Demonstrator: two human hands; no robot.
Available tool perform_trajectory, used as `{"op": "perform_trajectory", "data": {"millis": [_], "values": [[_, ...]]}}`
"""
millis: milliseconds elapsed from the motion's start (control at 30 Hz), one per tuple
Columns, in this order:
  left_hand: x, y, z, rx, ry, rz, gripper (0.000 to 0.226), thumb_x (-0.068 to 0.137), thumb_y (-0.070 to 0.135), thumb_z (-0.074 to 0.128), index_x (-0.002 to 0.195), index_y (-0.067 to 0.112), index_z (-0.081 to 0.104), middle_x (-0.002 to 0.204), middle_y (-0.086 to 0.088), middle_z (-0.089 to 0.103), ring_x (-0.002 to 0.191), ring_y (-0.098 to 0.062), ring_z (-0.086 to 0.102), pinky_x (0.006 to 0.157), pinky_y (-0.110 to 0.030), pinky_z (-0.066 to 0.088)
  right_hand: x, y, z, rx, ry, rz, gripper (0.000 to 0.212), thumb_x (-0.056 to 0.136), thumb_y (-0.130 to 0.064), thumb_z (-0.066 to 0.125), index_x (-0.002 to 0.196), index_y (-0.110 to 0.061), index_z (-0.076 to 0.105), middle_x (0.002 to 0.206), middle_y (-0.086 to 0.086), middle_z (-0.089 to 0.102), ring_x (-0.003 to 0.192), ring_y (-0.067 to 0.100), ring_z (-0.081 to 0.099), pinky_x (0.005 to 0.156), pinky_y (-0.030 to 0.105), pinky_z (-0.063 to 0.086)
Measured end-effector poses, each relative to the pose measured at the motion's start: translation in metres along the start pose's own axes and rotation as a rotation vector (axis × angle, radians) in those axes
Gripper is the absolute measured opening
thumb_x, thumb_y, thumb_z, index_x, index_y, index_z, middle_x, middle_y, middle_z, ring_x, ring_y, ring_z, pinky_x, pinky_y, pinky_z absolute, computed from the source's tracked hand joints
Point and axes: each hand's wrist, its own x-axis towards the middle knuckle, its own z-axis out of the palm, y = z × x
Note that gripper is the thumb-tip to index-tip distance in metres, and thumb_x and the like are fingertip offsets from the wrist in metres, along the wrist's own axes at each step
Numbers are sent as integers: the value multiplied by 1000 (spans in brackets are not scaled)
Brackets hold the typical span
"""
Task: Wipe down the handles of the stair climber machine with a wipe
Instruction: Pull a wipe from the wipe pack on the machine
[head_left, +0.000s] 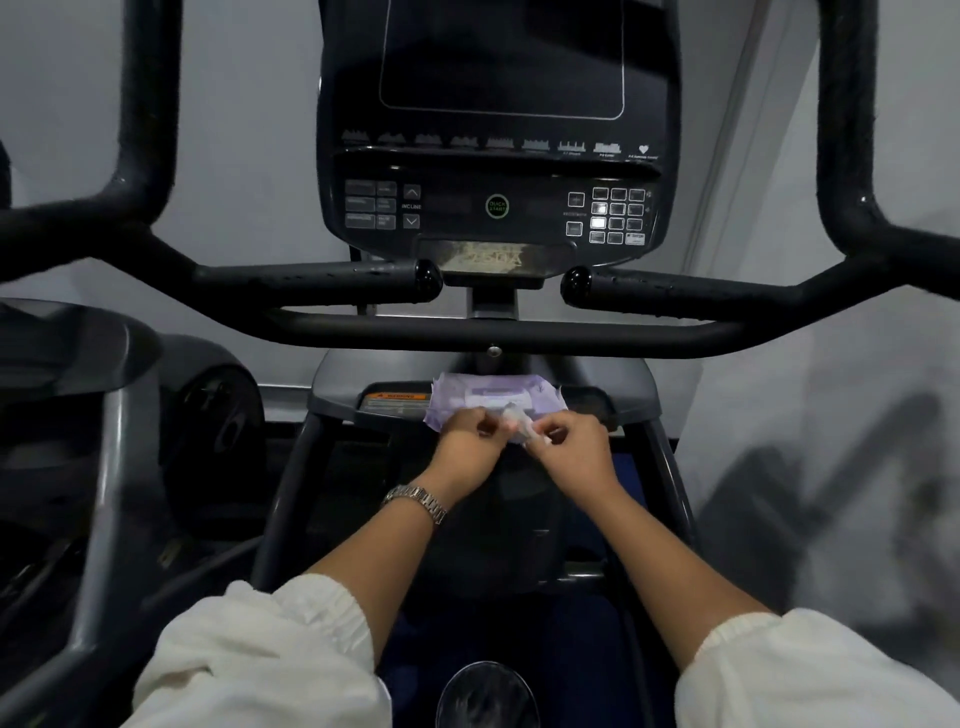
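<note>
- A second, grey machine (104, 441) stands at the left edge, blurred.
- The left handle (317, 283) of the stair climber runs level below the console (498, 208); its rounded end cap stops just short of the console's base, and nothing touches it.
- The left hand (467, 441), with a metal watch (415, 501) on the wrist and a white sleeve (260, 660) pushed up the forearm, has its fingers (485, 428) pinched on the wipe (519, 423).
- The wipe is a small crumpled white piece held between both hands, just over the near edge of a purple wipe packet (493, 397) that lies on the grey housing below the crossbar (493, 330).
- The right hand (571, 449) pinches the wipe's other side, fingers curled tight.
- The right handle (675, 296) mirrors the left one, also untouched.
</note>
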Motion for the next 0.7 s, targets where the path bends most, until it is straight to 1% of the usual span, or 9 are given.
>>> {"op": "perform_trajectory", "data": {"millis": [67,167,233,300,367,467,533,600,700], "values": [[-21,12,-8,-162,-39,-14,17,92,17,60,96,1,66,91,-13,67,82,-19,62,68,-28,51,-19,-13,-1,22,9,-48,6,79,-14,75,79,-7,75,71,-4,65,64,5,59,61,17,46],[-51,32,-22,-289,-54,-24,10,88,16,65,90,6,64,88,-9,69,80,-13,64,66,-20,54,-45,-39,-8,59,26,-111,7,80,-8,68,79,-7,75,71,0,68,66,11,61,61,23,49],[-72,47,-35,-348,-36,-31,8,85,12,68,86,9,61,90,-10,68,83,-16,66,66,-19,55,-62,-62,-17,122,23,-110,10,81,-3,66,82,-5,75,72,1,67,67,10,61,59,16,48],[-95,61,-49,-359,-1,-18,8,85,9,69,84,8,61,93,-13,68,85,-19,67,66,-19,55,-81,-88,-29,193,19,-78,12,80,-1,66,86,-5,75,74,-2,67,69,6,61,60,10,46],[-122,73,-62,-358,15,2,5,87,4,65,82,5,63,91,-14,68,83,-19,67,68,-20,57,-100,-109,-39,247,16,-38,11,79,-2,69,87,-6,76,78,-1,69,74,8,64,65,13,50],[-164,86,-79,-395,31,1,7,89,0,60,83,1,64,89,-16,69,79,-19,68,72,-23,58,-133,-135,-51,378,32,65,8,77,-1,72,85,-4,75,80,7,72,77,18,68,71,29,58],[-194,93,-88,-444,40,-21,10,90,0,58,82,3,61,86,-13,68,77,-18,67,70,-23,58,-160,-151,-60,498,38,164,9,77,4,71,80,-4,72,78,8,70,76,21,68,72,34,60],[-222,97,-95,-481,55,-54,7,93,3,55,87,2,58,89,-14,66,81,-19,66,70,-24,58,-186,-164,-69,604,55,248,13,79,7,68,77,-6,68,78,7,68,76,19,67,70,32,60],[-261,101,-101,-497,65,-116,7,96,9,51,91,4,54,99,-18,62,93,-26,63,73,-29,57,-220,-178,-81,661,101,348,13,81,9,64,80,-4,64,78,4,64,75,16,64,57,24,55]]}}
